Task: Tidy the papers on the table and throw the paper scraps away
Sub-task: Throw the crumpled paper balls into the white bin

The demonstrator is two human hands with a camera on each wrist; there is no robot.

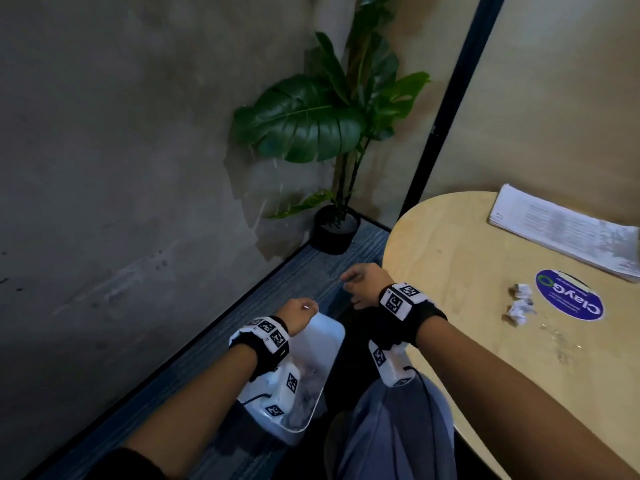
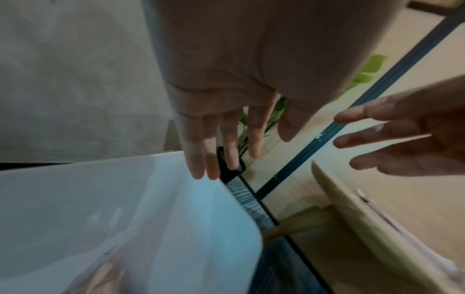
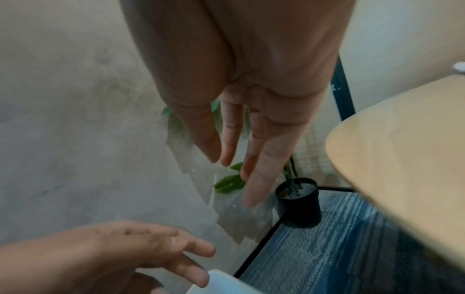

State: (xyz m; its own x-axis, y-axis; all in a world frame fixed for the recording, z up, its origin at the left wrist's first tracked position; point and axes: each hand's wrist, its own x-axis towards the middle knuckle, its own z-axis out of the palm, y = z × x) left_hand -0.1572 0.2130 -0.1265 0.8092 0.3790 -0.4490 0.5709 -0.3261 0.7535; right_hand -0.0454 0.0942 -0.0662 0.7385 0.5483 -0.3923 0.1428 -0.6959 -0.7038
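A white bin [image 1: 325, 336] stands on the floor beside my knee, with crumpled paper inside it. My left hand [image 1: 299, 311] hovers over the bin's far rim, fingers straight and empty [image 2: 216, 143]. My right hand [image 1: 360, 284] hangs a little to the right, between the bin and the table edge, also with straight empty fingers [image 3: 241, 151]. On the round wooden table [image 1: 450, 258] lie two crumpled paper scraps [image 1: 519, 303] next to a blue sticker [image 1: 568, 296]. A tidy stack of printed papers [image 1: 564, 230] rests at the table's far side.
A potted plant [image 1: 334, 230] in a black pot stands in the corner by the grey wall. A black vertical frame post [image 1: 446, 109] runs behind the table. Striped blue carpet [image 1: 311, 271] covers the floor. My knee [image 1: 391, 431] is between bin and table.
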